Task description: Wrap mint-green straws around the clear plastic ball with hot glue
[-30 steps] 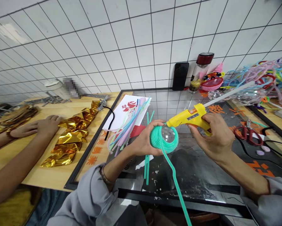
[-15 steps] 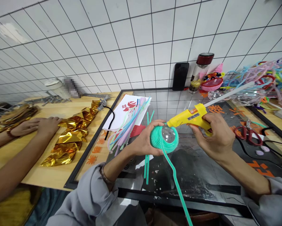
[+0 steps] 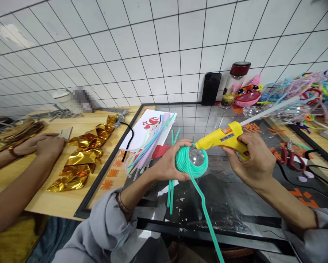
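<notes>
My left hand (image 3: pixel 169 163) grips a clear ball (image 3: pixel 196 156) wound with green pipe cleaner (image 3: pixel 183 164), fingers curled round its left side. The ball's bare clear top faces up and to the right. One loose strand (image 3: pixel 206 213) of the green pipe cleaner trails down past the table's front edge. In my right hand (image 3: pixel 253 159) is a yellow glue gun (image 3: pixel 224 139) with a long white glue stick (image 3: pixel 270 109) in its back. Its nozzle tip is at the upper edge of the green winding; whether it touches cannot be made out.
Cut green pipe cleaners (image 3: pixel 170 193) and a pastel bundle (image 3: pixel 150 144) lie left of the ball. Red scissors (image 3: pixel 289 156) lie right. A phone (image 3: pixel 211 88) and glass bottle (image 3: pixel 233 86) stand at the wall. A co-worker's hands (image 3: pixel 47 144) rest beside gold foil (image 3: pixel 83 159).
My hands, the ball and the glue gun hold nearly the same pose. The co-worker's hands have shifted slightly left, and a small pale flat piece now shows beside them.
</notes>
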`<state>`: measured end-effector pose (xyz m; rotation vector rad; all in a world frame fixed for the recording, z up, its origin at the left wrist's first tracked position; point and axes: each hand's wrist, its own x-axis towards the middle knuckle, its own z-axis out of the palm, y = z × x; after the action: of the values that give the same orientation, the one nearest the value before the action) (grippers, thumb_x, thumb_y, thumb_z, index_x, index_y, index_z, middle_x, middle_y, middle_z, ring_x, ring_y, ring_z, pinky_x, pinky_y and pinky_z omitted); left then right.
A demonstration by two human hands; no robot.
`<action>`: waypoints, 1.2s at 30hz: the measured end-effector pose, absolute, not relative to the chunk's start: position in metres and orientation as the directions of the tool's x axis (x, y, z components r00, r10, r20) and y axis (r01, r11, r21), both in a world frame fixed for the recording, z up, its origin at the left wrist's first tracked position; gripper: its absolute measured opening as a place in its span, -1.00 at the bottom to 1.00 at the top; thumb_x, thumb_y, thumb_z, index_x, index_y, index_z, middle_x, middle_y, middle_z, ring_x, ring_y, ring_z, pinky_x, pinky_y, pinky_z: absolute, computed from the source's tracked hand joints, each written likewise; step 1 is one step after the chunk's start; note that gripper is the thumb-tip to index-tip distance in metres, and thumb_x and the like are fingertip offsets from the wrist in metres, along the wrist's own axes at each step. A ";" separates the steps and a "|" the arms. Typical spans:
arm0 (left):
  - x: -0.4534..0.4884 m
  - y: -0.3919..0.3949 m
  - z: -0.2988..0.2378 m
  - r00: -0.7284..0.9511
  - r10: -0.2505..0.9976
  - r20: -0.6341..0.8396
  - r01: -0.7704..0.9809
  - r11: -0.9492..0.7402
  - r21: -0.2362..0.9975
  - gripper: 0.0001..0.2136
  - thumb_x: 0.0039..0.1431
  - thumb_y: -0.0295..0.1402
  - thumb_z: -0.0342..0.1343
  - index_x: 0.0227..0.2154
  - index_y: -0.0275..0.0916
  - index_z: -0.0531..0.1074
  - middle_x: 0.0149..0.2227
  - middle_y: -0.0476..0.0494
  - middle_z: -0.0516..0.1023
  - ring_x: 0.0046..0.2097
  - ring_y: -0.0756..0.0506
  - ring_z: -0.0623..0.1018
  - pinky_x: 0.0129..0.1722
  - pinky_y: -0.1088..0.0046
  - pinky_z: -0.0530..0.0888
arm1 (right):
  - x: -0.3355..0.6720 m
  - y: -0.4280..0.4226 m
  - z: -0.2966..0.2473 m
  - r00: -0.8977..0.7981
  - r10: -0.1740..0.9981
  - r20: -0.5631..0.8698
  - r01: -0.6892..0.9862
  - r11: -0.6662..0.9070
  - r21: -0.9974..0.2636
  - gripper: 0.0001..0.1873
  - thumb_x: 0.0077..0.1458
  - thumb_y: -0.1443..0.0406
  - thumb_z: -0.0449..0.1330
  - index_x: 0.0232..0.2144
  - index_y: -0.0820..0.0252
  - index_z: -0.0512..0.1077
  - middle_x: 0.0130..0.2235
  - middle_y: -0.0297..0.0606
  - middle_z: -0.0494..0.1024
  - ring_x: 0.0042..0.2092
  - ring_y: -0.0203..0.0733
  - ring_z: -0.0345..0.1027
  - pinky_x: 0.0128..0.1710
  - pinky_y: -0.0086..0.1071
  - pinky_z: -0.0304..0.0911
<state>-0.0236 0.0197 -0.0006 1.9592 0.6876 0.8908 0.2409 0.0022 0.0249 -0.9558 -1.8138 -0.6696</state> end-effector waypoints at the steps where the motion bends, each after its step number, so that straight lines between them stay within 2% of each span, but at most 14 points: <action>1: -0.023 0.020 0.000 0.594 0.736 0.326 0.125 -0.485 0.866 -0.16 -0.26 -0.29 0.48 0.13 -0.08 0.22 0.28 -0.26 0.23 0.34 -0.39 0.27 0.35 -0.03 0.18 | 0.241 0.002 0.025 -0.247 0.324 0.913 0.839 0.544 0.034 -0.76 0.17 0.27 0.27 -0.16 0.11 0.30 -0.32 -0.25 0.52 -0.32 -0.13 0.47 -0.39 -0.27 0.35; 19: -0.022 0.019 0.001 0.592 0.732 0.338 0.121 -0.495 0.861 -0.17 -0.27 -0.33 0.49 0.11 -0.09 0.22 0.28 -0.26 0.24 0.34 -0.39 0.27 0.36 -0.02 0.19 | 0.242 0.003 0.025 -0.247 0.308 0.919 0.835 0.549 0.040 -0.74 0.17 0.28 0.28 -0.12 0.12 0.32 -0.33 -0.24 0.53 -0.33 -0.12 0.48 -0.41 -0.29 0.35; 36: -0.022 0.019 0.001 0.595 0.739 0.315 0.124 -0.471 0.873 -0.16 -0.25 -0.29 0.48 0.14 -0.06 0.20 0.28 -0.25 0.22 0.33 -0.41 0.27 0.34 -0.04 0.20 | 0.243 -0.002 0.024 -0.263 0.347 0.900 0.825 0.564 0.024 -0.73 0.17 0.29 0.26 -0.10 0.11 0.31 -0.31 -0.24 0.53 -0.31 -0.12 0.49 -0.39 -0.31 0.34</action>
<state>-0.0217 0.0190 0.0006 1.9448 0.6885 0.8842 0.2426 -0.0019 0.0242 -0.9569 -1.8470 -0.6306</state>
